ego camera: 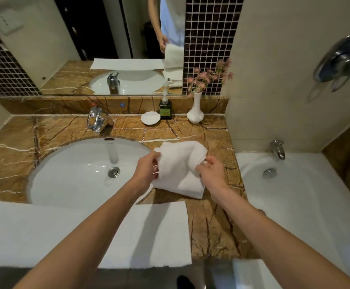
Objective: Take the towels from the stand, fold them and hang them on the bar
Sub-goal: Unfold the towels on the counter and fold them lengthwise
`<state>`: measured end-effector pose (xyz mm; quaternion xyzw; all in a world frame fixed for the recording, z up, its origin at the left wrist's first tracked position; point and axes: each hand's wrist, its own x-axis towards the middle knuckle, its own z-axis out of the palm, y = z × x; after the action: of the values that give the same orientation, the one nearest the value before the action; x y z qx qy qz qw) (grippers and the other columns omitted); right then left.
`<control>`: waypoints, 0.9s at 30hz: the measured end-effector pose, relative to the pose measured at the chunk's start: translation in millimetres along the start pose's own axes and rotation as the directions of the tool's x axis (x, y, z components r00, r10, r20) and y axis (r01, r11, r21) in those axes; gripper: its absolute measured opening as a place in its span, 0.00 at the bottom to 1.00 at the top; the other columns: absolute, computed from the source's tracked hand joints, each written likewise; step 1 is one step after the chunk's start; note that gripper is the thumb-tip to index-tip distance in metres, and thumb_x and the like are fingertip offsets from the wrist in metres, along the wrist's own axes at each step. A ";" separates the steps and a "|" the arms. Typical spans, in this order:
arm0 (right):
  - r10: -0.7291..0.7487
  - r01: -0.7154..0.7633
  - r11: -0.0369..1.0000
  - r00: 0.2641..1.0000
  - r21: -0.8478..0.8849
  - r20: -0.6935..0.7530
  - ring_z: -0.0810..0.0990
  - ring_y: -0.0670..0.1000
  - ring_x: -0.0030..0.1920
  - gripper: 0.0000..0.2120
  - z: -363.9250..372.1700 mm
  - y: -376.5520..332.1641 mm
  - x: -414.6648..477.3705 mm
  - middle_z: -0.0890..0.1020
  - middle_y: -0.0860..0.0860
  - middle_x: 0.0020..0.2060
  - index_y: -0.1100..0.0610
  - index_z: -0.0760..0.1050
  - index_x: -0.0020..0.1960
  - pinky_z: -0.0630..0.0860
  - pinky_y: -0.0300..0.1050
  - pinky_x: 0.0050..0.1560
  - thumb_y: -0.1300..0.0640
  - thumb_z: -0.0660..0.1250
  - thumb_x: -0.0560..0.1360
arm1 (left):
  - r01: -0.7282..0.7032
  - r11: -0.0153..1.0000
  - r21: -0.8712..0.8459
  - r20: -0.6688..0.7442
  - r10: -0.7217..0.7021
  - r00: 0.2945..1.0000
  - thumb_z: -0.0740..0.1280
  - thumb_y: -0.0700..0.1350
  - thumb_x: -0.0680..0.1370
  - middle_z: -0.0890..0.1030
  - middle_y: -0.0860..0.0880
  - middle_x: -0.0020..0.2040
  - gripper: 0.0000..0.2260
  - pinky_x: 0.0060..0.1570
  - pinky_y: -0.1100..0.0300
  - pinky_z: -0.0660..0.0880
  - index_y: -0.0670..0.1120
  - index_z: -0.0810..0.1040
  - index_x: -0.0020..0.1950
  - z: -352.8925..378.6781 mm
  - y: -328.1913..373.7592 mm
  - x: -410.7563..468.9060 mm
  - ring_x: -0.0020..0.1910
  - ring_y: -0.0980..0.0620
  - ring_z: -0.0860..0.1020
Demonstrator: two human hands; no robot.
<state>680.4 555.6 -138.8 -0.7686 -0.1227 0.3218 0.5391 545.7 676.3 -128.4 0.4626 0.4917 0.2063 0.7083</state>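
Observation:
A small white towel [179, 170] hangs between my two hands above the brown marble counter [209, 226], just right of the sink. My left hand [147, 171] grips its left edge with curled fingers. My right hand [210, 171] pinches its right upper corner. The towel's lower end touches the counter. A larger white towel [34, 232] lies flat and folded along the counter's front edge, under my left forearm. No stand or bar is in view.
A white oval sink [71, 167] with a chrome tap [97, 120] fills the left. At the back stand a white dish [150, 117], a dark soap bottle [165, 109] and a white vase [195, 111] with pink flowers. A bathtub [295, 195] lies right.

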 end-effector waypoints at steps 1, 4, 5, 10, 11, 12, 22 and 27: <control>-0.022 0.022 0.999 1.000 -0.023 -0.007 0.76 0.53 0.43 0.10 -1.2 2.7 -12.6 0.79 0.55 0.45 0.59 0.75 0.54 0.72 0.45 0.42 0.66 0.65 0.73 | 0.003 1.000 -0.024 0.012 -0.003 1.000 0.63 0.48 0.76 0.74 0.47 0.37 0.07 0.40 0.55 0.68 0.45 0.75 0.45 -6.2 -5.4 -8.3 0.37 0.48 0.73; -0.077 0.077 0.997 0.997 -0.026 0.000 0.71 0.50 0.38 0.03 -3.2 11.3 -48.4 0.76 0.53 0.36 0.63 0.75 0.42 0.66 0.41 0.36 0.64 0.66 0.74 | 0.015 0.999 -0.038 0.090 -0.011 0.996 0.62 0.53 0.78 0.81 0.44 0.47 0.14 0.44 0.51 0.74 0.45 0.77 0.55 -20.7 -11.5 -35.8 0.45 0.44 0.79; -0.083 0.083 0.996 0.996 0.008 0.013 0.72 0.49 0.38 0.03 -3.6 12.9 -59.1 0.76 0.52 0.36 0.62 0.76 0.42 0.67 0.39 0.36 0.63 0.67 0.74 | 0.034 0.998 -0.050 0.115 -0.028 0.993 0.61 0.54 0.79 0.81 0.43 0.50 0.16 0.45 0.50 0.75 0.45 0.76 0.58 -24.6 -13.0 -43.4 0.48 0.41 0.79; -0.018 0.007 0.976 0.999 0.218 0.050 0.80 0.46 0.45 0.08 -13.5 24.8 -96.0 0.81 0.50 0.48 0.53 0.79 0.52 0.74 0.39 0.40 0.50 0.66 0.76 | 0.060 0.997 0.044 0.102 -0.065 0.993 0.61 0.52 0.80 0.80 0.40 0.57 0.14 0.50 0.41 0.77 0.45 0.76 0.60 -42.7 -26.0 -68.8 0.54 0.36 0.80; 0.011 -0.021 0.974 0.999 0.227 0.047 0.79 0.47 0.49 0.14 -16.1 27.1 -100.7 0.81 0.51 0.51 0.54 0.78 0.56 0.74 0.42 0.45 0.46 0.66 0.76 | 0.043 0.995 0.090 0.108 -0.053 0.993 0.61 0.52 0.80 0.80 0.39 0.57 0.14 0.50 0.41 0.77 0.44 0.77 0.58 -46.0 -29.5 -73.1 0.53 0.36 0.80; 0.031 -0.039 0.977 0.999 0.212 0.041 0.78 0.50 0.53 0.18 -18.2 29.8 -103.9 0.80 0.52 0.53 0.55 0.77 0.59 0.72 0.45 0.52 0.43 0.64 0.76 | 0.030 0.992 0.121 0.114 -0.044 0.992 0.61 0.52 0.80 0.81 0.39 0.56 0.14 0.50 0.42 0.77 0.44 0.79 0.58 -49.1 -33.5 -77.1 0.53 0.36 0.80; 0.110 -0.106 0.984 0.994 -0.141 0.025 0.77 0.62 0.43 0.17 -36.5 82.1 -146.9 0.75 0.66 0.40 0.66 0.76 0.43 0.74 0.46 0.47 0.51 0.63 0.78 | 0.028 0.923 0.385 -0.042 -0.013 0.999 0.64 0.44 0.77 0.76 0.43 0.44 0.07 0.42 0.55 0.70 0.41 0.76 0.44 -58.5 -92.8 -117.8 0.41 0.46 0.73; 0.145 -0.122 0.965 0.986 -0.234 0.085 0.77 0.49 0.43 0.05 -40.2 115.3 -160.6 0.80 0.52 0.43 0.56 0.79 0.48 0.75 0.42 0.47 0.59 0.64 0.77 | 0.002 0.778 0.628 -0.037 0.027 0.999 0.63 0.42 0.77 0.78 0.43 0.55 0.12 0.52 0.53 0.73 0.40 0.74 0.58 -62.0 -121.8 -133.0 0.52 0.43 0.77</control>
<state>564.8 394.6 -176.7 -0.8145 -0.1338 0.3801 0.4175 413.5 545.6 -171.2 0.6707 0.5448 0.0455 0.5013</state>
